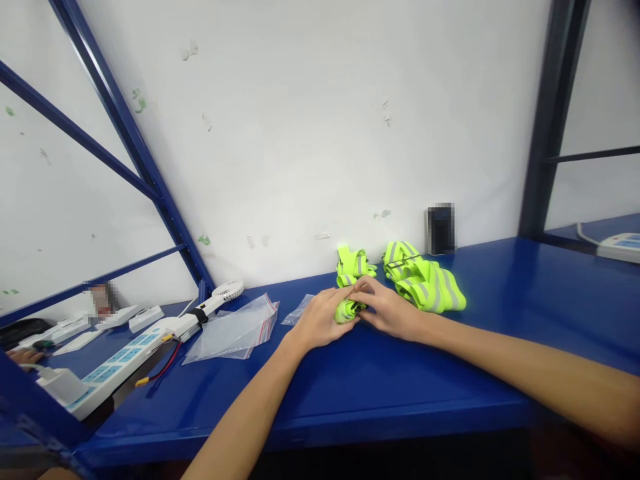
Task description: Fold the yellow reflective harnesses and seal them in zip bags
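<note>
Low over the blue table, my left hand [323, 315] is closed round a rolled-up bundle of yellow-green reflective strap [346, 311] with grey stripes. From the other side my right hand [387, 308] grips the same bundle, its fingertips meeting those of the left. Much of the roll is hidden by the fingers. Just behind my hands lies a small heap of the same strap [353, 265]. A larger loose pile of reflective straps [430, 283] rests beyond my right wrist. Left of my left hand is a clear plastic bag [299, 311], partly covered by it.
More clear zip bags [235, 330] lie at the left, beside a white handheld fan [227, 292] and a long power strip [120, 360]. A red-and-black cable [167, 363] with yellow plugs is near it. A dark box [441, 230] stands against the wall. Another person's hand [27, 355] shows far left.
</note>
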Demonstrator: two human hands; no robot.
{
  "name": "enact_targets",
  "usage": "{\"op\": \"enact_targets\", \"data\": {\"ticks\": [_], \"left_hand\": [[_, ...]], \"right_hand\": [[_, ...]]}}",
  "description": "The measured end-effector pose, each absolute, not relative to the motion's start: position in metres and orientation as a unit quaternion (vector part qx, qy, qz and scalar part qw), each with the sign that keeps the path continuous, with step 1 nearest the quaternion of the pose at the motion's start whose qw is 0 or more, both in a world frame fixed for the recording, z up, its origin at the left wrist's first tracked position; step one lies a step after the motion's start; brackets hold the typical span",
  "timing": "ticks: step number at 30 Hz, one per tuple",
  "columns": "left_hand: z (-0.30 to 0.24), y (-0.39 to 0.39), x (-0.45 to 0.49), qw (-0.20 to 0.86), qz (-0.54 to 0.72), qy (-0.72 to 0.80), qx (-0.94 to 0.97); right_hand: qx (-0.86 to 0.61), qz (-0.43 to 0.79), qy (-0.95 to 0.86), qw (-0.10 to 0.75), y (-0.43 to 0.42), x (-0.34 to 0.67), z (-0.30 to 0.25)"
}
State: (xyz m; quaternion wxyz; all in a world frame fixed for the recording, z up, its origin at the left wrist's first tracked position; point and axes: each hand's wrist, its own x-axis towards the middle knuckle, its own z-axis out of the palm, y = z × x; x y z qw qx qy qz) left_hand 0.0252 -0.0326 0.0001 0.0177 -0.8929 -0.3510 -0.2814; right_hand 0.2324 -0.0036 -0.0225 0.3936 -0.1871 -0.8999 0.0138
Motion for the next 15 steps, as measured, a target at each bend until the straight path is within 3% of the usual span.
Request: {"op": "enact_targets", "data": {"ticks": [8, 15], "left_hand": [[0.005, -0.029, 0.019, -0.071, -0.325, -0.379, -0.864], [-0.005, -0.029, 0.021, -0.027, -0.372, -0.344, -0.862]], "right_hand": [[-0.234, 0.051, -0.869, 0.433, -0.013, 0.233, -0.011], [-0.21, 0.105, -0.906, 0.353, -0.03, 0.23, -0.012]]}}
